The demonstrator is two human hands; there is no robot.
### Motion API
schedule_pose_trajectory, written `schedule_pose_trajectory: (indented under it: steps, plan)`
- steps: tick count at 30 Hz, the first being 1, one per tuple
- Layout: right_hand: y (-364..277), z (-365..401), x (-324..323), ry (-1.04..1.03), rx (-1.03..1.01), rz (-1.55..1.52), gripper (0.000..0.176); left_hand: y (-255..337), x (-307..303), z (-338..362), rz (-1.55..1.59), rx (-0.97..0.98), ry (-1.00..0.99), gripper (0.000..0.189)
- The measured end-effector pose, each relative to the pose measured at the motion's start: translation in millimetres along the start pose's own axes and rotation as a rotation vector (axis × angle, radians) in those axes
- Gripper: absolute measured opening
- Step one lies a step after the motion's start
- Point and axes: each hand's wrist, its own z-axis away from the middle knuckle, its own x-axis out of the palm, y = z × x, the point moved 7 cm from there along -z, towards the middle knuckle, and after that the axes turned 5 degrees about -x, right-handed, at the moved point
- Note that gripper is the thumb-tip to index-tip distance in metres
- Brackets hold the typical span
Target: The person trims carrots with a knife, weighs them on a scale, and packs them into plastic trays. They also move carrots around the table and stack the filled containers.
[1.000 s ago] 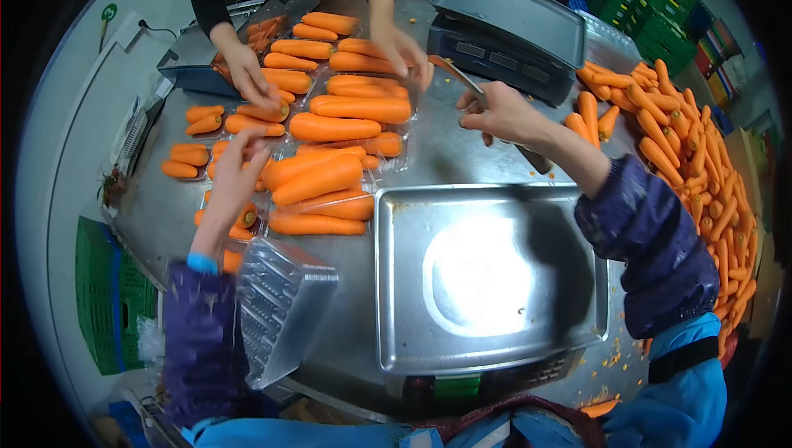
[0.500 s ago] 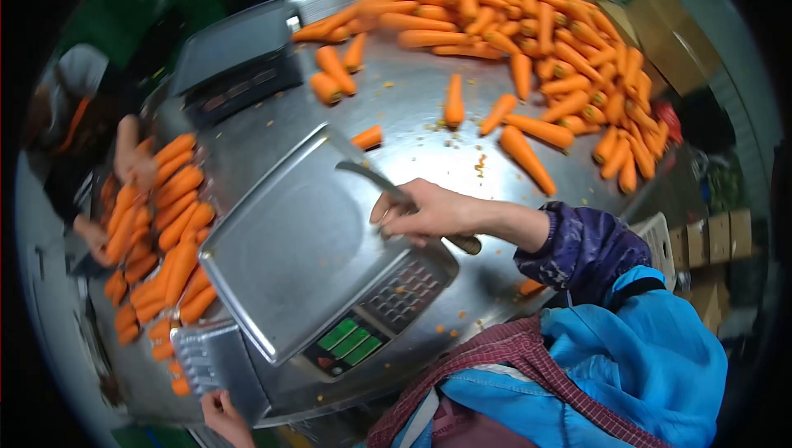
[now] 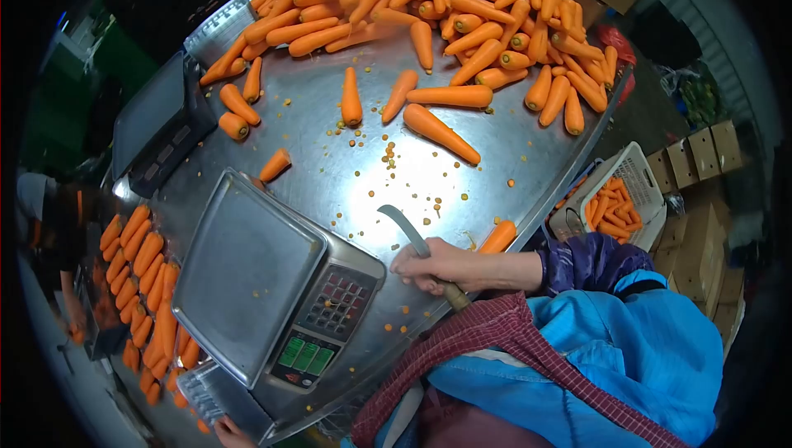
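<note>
In my right hand (image 3: pixel 436 266) is a curved knife (image 3: pixel 402 226), its blade pointing up and to the left, the wooden handle (image 3: pixel 454 295) sticking out below my fist. This hand is above the metal table, just right of the digital scale (image 3: pixel 338 304) with its wide metal pan (image 3: pixel 247 279). At the bottom edge, my left hand (image 3: pixel 234 434) has its fingers at the rim of a plastic tray (image 3: pixel 227 398), beside the scale's lower left corner; it is partly cut off by the frame. A carrot (image 3: pixel 498 238) lies near my right wrist.
A large heap of carrots (image 3: pixel 487 31) covers the table's far side, with loose carrots and cut bits nearer. Another scale (image 3: pixel 148 122) stands left, near packed carrots (image 3: pixel 144 275). A co-worker (image 3: pixel 62 233) is at the left. A crate (image 3: pixel 646 180) holds carrots at right.
My view has shifted to the right. My right hand has moved the knife off the scale pan to the table's right side. My left hand stays by the tray. The co-worker has moved back from the packed carrots.
</note>
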Motion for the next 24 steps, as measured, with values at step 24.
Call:
schedule_pose_trajectory:
  steps: [24]
  plan:
    - [14.6,-11.9,9.7,-0.021,0.124,0.174,0.017,0.9,-18.9,7.5,0.553,-0.112,0.098,0.016]
